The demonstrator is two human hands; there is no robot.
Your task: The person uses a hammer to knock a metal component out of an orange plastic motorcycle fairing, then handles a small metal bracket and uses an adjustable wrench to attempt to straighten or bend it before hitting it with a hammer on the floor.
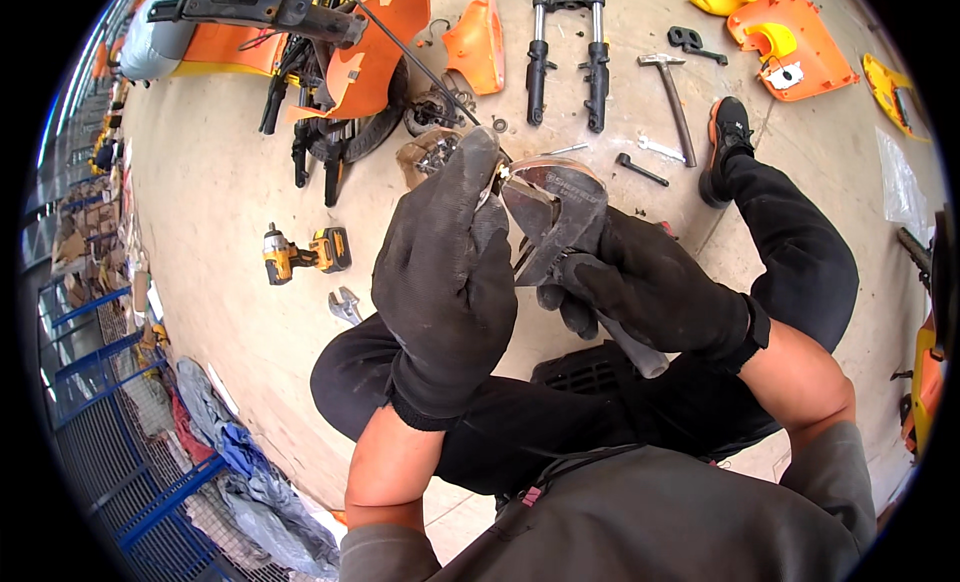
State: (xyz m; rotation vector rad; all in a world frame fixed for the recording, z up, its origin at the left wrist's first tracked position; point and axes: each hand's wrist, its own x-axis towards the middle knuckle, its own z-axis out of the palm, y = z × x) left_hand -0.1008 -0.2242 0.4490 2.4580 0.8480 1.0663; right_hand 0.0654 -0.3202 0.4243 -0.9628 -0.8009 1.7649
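Note:
Both my hands wear dark work gloves and are raised above my lap, close together. My right hand (pixel 650 282) is wrapped round a large dark adjustable wrench (pixel 580 202); its wide head points up and left, and its handle end sticks out below my fingers. Upright beside the wrench's jaws, my left hand (pixel 445 267) has its fingers closed on a small shiny metal part (pixel 502 170). Most of that part is hidden by the glove, so its kind does not show. The jaws sit right against my left fingertips; whether they grip the part I cannot tell.
On the floor lie a yellow cordless impact wrench (pixel 305 252), a smaller adjustable wrench (pixel 345 305), a hammer (pixel 672 102), a front fork (pixel 568 62) and orange body panels (pixel 800 42). A partly stripped vehicle (pixel 330 72) stands far left. Blue metal racking (pixel 110 422) lines the left.

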